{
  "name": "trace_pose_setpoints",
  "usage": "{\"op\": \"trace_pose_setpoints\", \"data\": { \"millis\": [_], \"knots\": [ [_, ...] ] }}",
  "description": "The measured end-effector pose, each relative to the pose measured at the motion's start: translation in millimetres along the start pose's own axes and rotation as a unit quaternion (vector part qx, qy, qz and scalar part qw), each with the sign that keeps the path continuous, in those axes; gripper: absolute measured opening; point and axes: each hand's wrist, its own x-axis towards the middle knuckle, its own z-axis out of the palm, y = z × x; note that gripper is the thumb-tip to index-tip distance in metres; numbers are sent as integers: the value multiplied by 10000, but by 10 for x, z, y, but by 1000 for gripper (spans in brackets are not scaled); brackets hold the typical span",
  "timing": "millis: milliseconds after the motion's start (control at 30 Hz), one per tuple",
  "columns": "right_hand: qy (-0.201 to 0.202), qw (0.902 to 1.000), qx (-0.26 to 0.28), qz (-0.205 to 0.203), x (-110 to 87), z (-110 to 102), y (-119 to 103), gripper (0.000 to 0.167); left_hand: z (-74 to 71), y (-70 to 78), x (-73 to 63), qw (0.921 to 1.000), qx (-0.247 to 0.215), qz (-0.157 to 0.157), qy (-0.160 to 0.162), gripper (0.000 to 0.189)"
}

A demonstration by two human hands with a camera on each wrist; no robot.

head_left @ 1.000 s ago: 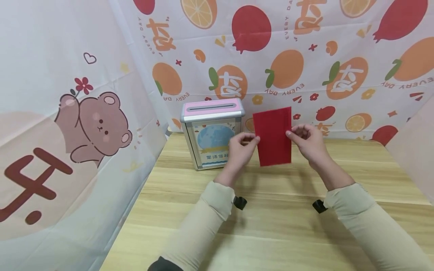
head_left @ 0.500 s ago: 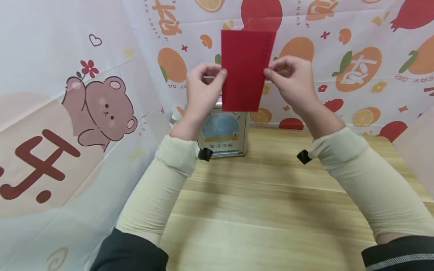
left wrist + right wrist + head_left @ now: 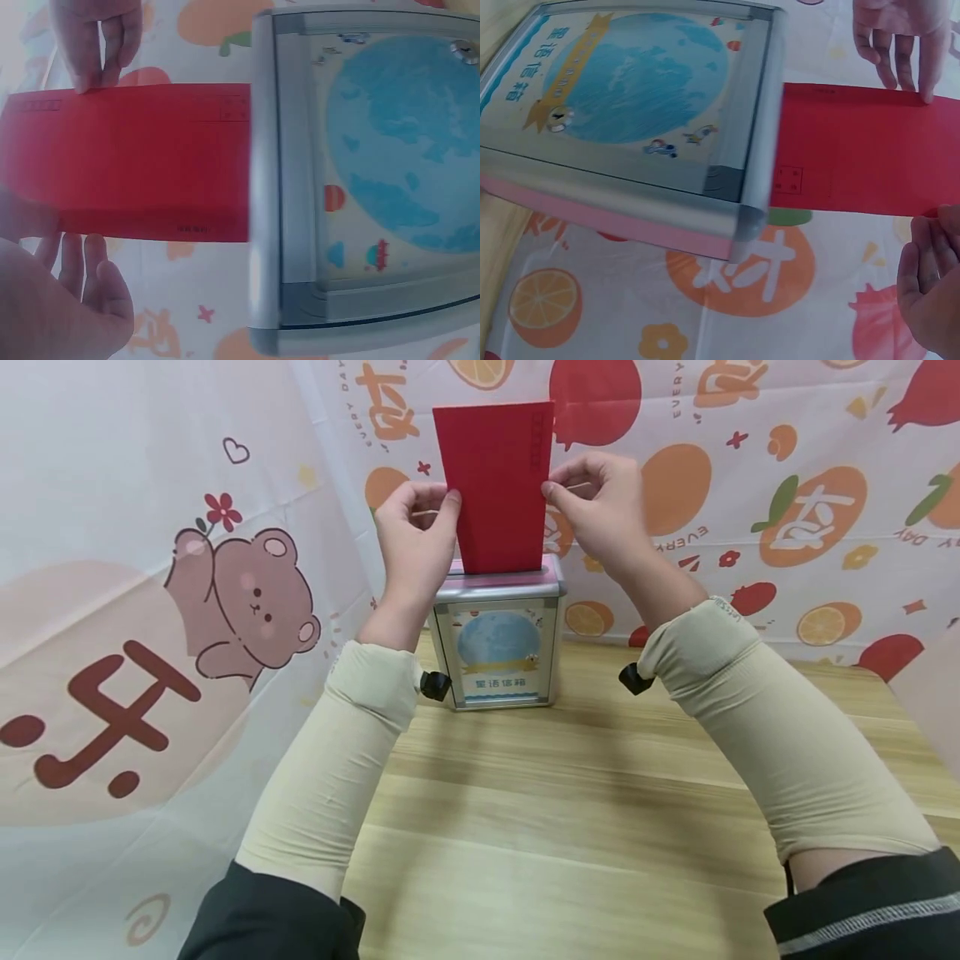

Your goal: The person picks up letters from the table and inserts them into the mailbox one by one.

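A red envelope (image 3: 498, 485) stands upright over the slotted pink top of a silver-framed letter box (image 3: 498, 652), its lower edge right at the slot (image 3: 450, 583). My left hand (image 3: 416, 535) pinches the envelope's left edge between thumb and fingers. On the opposite edge, my right hand (image 3: 603, 506) pinches it at about the same height. In the left wrist view, small printed boxes show on the red envelope (image 3: 142, 161), and its end meets the box's rim (image 3: 265, 180). The right wrist view has the envelope (image 3: 862, 150) reaching behind the box's metal edge (image 3: 769, 120).
The letter box stands at the back of a wooden table (image 3: 570, 827), close to a fruit-printed cloth (image 3: 750, 527). A cloth with a bear print (image 3: 247, 610) hangs along the left side. A black wrist mount (image 3: 636, 678) sticks out from the right sleeve.
Both hands have raised the red envelope from in front of the cloth beside the letter box, moved it left, and brought its lower edge down to the box's top slot.
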Motion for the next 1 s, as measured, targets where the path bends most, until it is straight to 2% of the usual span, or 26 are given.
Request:
{"op": "trace_pose_setpoints", "data": {
  "millis": [67,167,333,400,500,633,733,833,1000],
  "knots": [
    [-14,9999,-116,58,2,3,48,8,5,-76,20,9999,83,-4,-55,18],
    [-17,9992,-312,230,-11,-18,117,13,19,-160,32,9995,177,-173,-190,20],
    [112,9968,-658,442,-86,-123,220,18,17,-218,-39,9974,395,-406,-437,25],
    [86,9956,-801,487,-138,-185,263,19,4,-244,-79,9969,546,-268,-496,26],
    [-137,9933,-1011,541,-251,-304,357,20,2,-317,-161,9943,880,105,-592,24],
    [-527,9894,-1272,464,-477,-503,569,22,17,-419,-360,9872,1157,745,-803,19],
    [-733,9848,-1548,275,-687,-658,774,22,7,-493,-561,9820,1171,999,-1092,13],
    [-868,9789,-1833,247,-914,-810,986,20,-8,-599,-767,9751,1252,1111,-1452,9],
    [-991,9724,-2040,550,-1288,-1065,1291,17,-18,-802,-1076,9648,1423,1088,-1927,6]
  ]
}}
